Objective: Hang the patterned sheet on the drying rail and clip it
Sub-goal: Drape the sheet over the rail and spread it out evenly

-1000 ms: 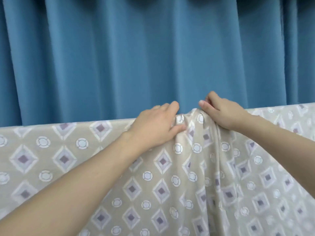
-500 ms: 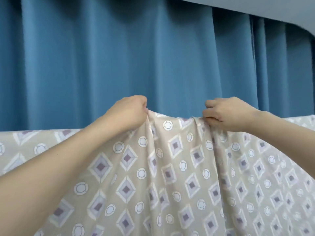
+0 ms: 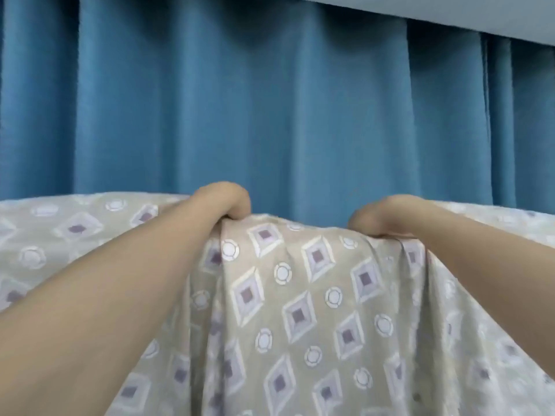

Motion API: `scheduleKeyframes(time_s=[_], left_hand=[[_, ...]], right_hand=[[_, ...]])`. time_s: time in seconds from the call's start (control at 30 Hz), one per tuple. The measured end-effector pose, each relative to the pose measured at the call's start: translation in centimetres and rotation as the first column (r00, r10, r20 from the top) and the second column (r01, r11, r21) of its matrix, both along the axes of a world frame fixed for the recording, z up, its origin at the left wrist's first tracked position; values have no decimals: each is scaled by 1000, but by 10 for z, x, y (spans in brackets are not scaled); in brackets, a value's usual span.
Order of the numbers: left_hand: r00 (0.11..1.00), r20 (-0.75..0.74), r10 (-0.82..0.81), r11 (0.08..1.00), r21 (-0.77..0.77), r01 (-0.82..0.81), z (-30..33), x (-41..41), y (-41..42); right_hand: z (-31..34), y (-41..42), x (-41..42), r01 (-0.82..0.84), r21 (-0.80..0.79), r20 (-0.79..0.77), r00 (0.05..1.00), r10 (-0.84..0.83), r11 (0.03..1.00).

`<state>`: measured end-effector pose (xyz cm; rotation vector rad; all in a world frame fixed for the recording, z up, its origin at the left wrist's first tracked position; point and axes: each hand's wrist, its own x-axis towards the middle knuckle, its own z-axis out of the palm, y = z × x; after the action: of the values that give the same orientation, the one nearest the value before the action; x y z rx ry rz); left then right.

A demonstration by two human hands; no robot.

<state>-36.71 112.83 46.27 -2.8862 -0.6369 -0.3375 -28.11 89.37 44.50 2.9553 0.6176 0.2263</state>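
My left hand (image 3: 223, 199) is on the left, forearm stretched far forward, fingers curled over the top fold of the patterned sheet (image 3: 300, 295) and gripping it. To the right, my right hand (image 3: 381, 216) mirrors it, wrist bent, fingers curled down and bunching the same top edge. Between my hands the beige sheet, printed with diamonds and circles, sags slightly and falls toward me in loose folds; it spreads from the left edge to the right edge. The rail under it is hidden. Behind hangs a pleated blue curtain (image 3: 270, 100), with a grey ceiling strip (image 3: 480, 10) at far upper right.
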Motion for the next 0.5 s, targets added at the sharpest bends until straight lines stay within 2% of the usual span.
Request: scheduleKeyframes(time_s=[0.03,0.07,0.1,0.17,0.2,0.23,0.3,0.33,0.37,0.43,0.47,0.5], left_hand=[[962,-271,23,992,-110,-55,-10,0,2],[904,-427,-19,972,-221,-84,-16,-2,3],[875,-476,-83,944,-319,-83,-20,-6,1],[899,-374,-229,838,-546,-14,-25,-12,-5],[913,-306,-270,775,-631,18,-25,-12,-8],[918,-271,-290,755,-654,45,-26,-13,-11],[905,-282,-319,849,-510,140,-28,-13,-14],[897,-296,-329,895,-401,195,-29,-14,-17],[893,-302,-333,922,-302,241,-30,-15,-18],[901,-263,-345,935,-182,305,-26,-16,-21],[917,-192,-349,930,-193,313,-24,-18,-22],[932,-91,-351,915,-244,320,-24,-23,-23]], right_hand=[[-10,0,2,43,-67,-119,992,-50,997],[-16,0,0,51,-48,-193,979,-60,998],[-18,-1,-3,55,36,-264,964,-43,998],[-16,-1,-5,72,211,-392,920,17,975],[-16,0,-9,86,238,-417,909,21,967],[-14,1,-15,74,235,-370,929,19,969],[-14,3,-23,-28,282,-69,996,49,959],[-15,5,-29,-111,337,107,991,80,935],[-19,5,-38,-205,425,214,969,122,882],[-34,4,-65,-371,559,257,928,271,741],[-45,4,-78,-410,560,236,912,336,720],[-57,6,-81,-449,469,261,893,366,761]])
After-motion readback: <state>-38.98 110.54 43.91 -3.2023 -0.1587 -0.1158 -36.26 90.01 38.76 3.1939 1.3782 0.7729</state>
